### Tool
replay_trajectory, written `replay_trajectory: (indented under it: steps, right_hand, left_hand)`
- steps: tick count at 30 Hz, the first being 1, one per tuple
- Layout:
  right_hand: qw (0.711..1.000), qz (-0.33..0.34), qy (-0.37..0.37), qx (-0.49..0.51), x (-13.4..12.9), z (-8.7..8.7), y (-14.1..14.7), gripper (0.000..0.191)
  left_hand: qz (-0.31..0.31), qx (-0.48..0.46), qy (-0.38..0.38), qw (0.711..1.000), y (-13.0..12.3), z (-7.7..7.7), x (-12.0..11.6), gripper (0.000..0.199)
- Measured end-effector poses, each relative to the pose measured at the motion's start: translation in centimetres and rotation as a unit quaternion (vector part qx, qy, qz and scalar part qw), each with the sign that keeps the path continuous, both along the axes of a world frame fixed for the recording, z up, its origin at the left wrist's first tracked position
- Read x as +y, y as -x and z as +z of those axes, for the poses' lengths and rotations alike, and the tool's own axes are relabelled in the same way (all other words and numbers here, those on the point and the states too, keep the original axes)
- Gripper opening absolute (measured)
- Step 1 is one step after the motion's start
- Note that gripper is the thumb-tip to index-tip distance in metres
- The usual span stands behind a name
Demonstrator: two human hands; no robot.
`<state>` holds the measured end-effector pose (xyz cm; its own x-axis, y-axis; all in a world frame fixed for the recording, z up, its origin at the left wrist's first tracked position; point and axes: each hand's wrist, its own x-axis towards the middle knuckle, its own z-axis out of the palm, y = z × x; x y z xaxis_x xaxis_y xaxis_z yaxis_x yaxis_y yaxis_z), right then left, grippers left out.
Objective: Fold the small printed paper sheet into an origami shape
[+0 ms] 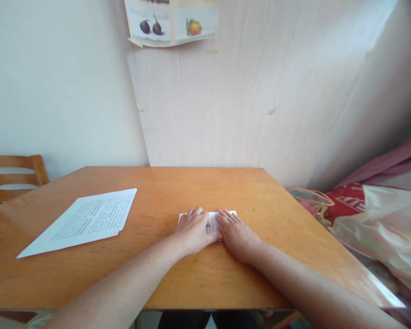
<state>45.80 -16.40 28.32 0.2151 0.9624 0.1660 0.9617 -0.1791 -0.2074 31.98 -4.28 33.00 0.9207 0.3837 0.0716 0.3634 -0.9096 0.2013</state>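
Note:
A small sheet of printed paper (213,222), possibly folded, lies flat on the wooden table (164,278) in front of me. My left hand (192,230) rests on the left part of this paper, its fingers laid over it and the thumb spread out toward the right. On the right part lies my right hand (239,236), palm down with its fingers stretched out flat. The two hands nearly meet at the paper's near edge. Between them a patch of printed characters shows; the rest of the paper is mostly covered.
A stack of printed sheets (92,217) lies on the table to the left. Behind it stands a wooden chair (13,178). Past the right edge are an orange-rimmed basket (310,197) and a whitish plastic bag (380,228). A fruit picture (173,27) hangs on the wall.

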Motion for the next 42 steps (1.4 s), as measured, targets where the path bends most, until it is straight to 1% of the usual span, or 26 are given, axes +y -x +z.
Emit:
replay_trajectory:
  steps: [3,8,15,21,24,28,32,37,42]
  right_hand:
    - [1.000,0.002,0.000,-0.012,0.0,-0.1,0.0,0.050]
    - [1.000,-0.001,-0.004,-0.030,0.2,-0.6,-0.2,0.048]
    - [0.998,0.017,-0.008,-0.063,0.3,-1.0,-0.4,0.048]
    - [0.998,0.008,-0.011,-0.053,0.2,-1.0,-0.5,0.048]
    - [0.999,0.010,-0.003,-0.053,0.1,-0.9,-0.5,0.049]
    - [0.999,0.010,-0.013,-0.040,0.2,-1.0,-0.5,0.049]
    - [0.999,-0.001,-0.018,-0.027,0.2,-1.1,-0.6,0.049]
    - [0.999,-0.001,-0.007,-0.035,0.2,-1.3,-0.8,0.050]
    - [0.999,-0.004,-0.020,-0.030,0.2,-1.9,-1.1,0.050]
  left_hand:
    - [-0.001,-0.001,0.002,1.000,-0.1,-0.2,0.2,0.050]
    - [0.014,0.007,0.013,1.000,-0.5,-0.7,0.6,0.051]
    - [-0.002,-0.007,0.039,0.999,-0.2,-0.9,1.4,0.043]
    - [-0.007,0.002,0.063,0.998,0.9,-0.7,2.2,0.039]
    - [-0.005,-0.001,0.072,0.997,1.7,-0.8,2.9,0.041]
    - [-0.003,-0.001,0.076,0.997,2.8,-1.0,4.0,0.041]
    - [0.003,0.010,0.073,0.997,3.8,-0.8,4.8,0.046]
    - [0.021,0.028,0.068,0.997,4.8,-0.2,5.3,0.052]
    - [0.049,0.039,0.063,0.996,5.8,0.0,5.9,0.064]
